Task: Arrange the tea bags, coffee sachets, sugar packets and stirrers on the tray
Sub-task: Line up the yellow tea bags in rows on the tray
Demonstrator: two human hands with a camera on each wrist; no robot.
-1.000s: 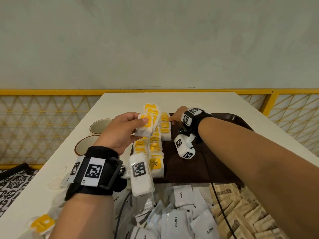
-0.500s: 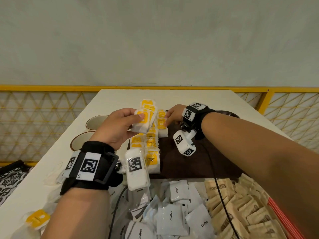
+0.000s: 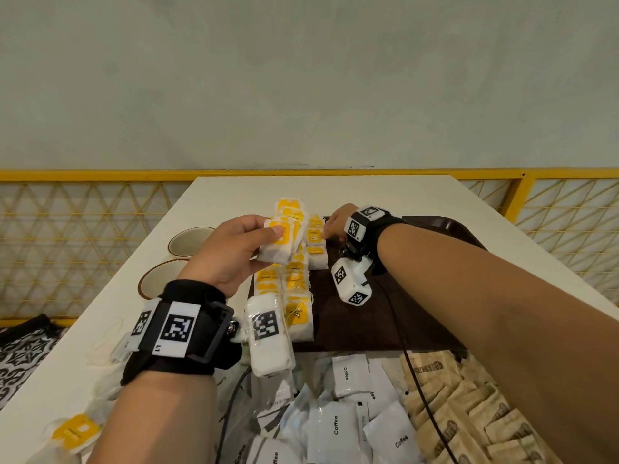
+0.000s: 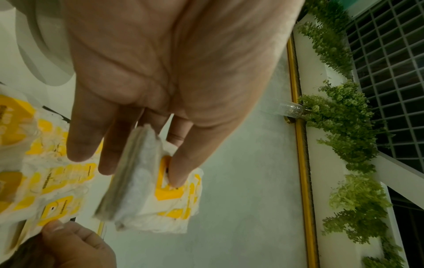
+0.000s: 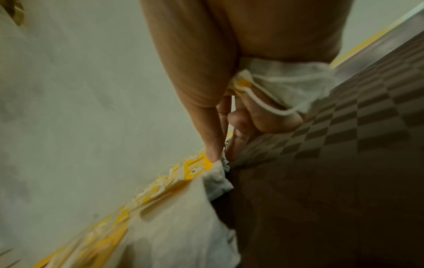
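Left hand [image 3: 231,252] pinches a small stack of white, yellow-labelled paper tea bags [image 3: 279,242] above the rows on the dark brown plastic tray [image 3: 395,316]. Right hand [image 3: 336,220] fingers pinch a laid bag's edge. Advise squaring each bag against its neighbour before release.

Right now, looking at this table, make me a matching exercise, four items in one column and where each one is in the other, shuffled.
Things:
1. stack of tea bags
2. coffee sachets
3. brown sugar packets
4. two cups

Places:
A. on the table left of the tray
B. gripped in the left hand
C. nearest the camera, right of the coffee pile
D. in a loose pile just in front of the tray's near edge

Pairs: 1-B, 2-D, 3-C, 4-A
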